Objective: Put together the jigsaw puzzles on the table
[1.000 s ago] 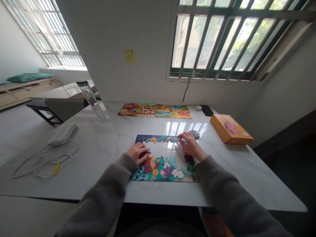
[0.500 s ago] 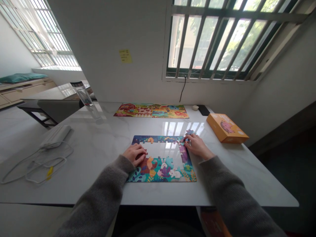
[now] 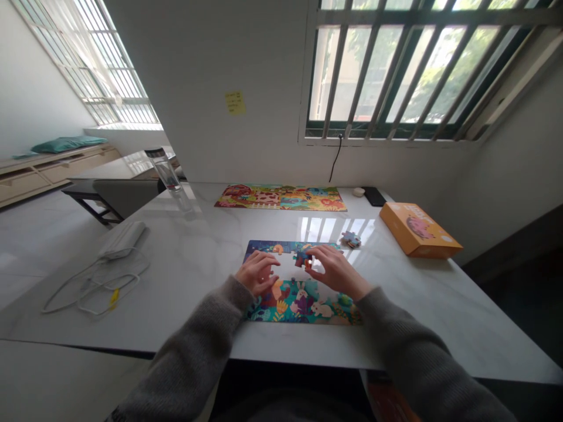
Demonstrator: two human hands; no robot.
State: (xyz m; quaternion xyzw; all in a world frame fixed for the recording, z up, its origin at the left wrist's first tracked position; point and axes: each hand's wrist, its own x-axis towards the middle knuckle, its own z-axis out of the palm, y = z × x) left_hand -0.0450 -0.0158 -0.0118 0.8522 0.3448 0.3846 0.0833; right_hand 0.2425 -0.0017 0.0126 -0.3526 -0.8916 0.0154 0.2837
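A colourful jigsaw puzzle lies on the table in front of me, its border joined around a gap in the middle. Between the fingers of my right hand is a dark blue and orange puzzle piece, held over that gap. My left hand hovers at the puzzle's left side, thumb and fingers apart, holding nothing. Loose puzzle pieces sit in a small heap beyond the puzzle's upper right corner. My right hand hides part of the puzzle's right border.
A long picture puzzle lies by the wall. An orange box and a black phone are at the right. On the left are a white power strip with a cable and a clear bottle.
My right hand has moved left from the upper right corner, bringing a puzzle piece over the gap. My left hand has lifted and opened. The view has shifted slightly left.
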